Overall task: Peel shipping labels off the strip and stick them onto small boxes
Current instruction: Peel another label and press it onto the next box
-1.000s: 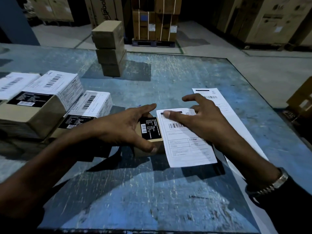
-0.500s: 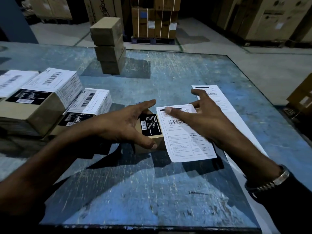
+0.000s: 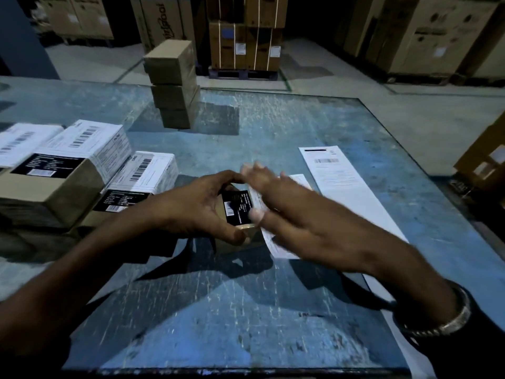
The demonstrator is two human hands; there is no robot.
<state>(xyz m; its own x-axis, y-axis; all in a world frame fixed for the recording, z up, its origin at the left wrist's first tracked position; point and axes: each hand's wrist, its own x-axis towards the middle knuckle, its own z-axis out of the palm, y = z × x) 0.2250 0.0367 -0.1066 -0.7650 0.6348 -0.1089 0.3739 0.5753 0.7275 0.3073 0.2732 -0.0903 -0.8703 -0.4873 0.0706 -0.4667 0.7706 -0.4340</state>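
A small brown box (image 3: pixel 247 231) with a black printed patch on its top stands at the middle of the blue table. My left hand (image 3: pixel 196 207) grips it, thumb at the near corner and index finger curled over the far side. A white shipping label (image 3: pixel 276 243) lies across the box's right part and hangs over its edge. My right hand (image 3: pixel 289 212), blurred, lies flat on that label with straight fingers spread. The label strip (image 3: pixel 344 184) runs along the table to the right of the hands.
Labelled boxes (image 3: pixel 79 165) (image 3: pixel 142 181) are piled at the left. A stack of three plain brown boxes (image 3: pixel 173 86) stands at the table's far side. Large cartons (image 3: pixel 246 36) stand on the floor behind. The table's near edge (image 3: pixel 218 372) is close.
My right hand has swept left and nearer over the label, from fingertip contact at its top to lying flat across it. The left hand keeps its hold on the box.
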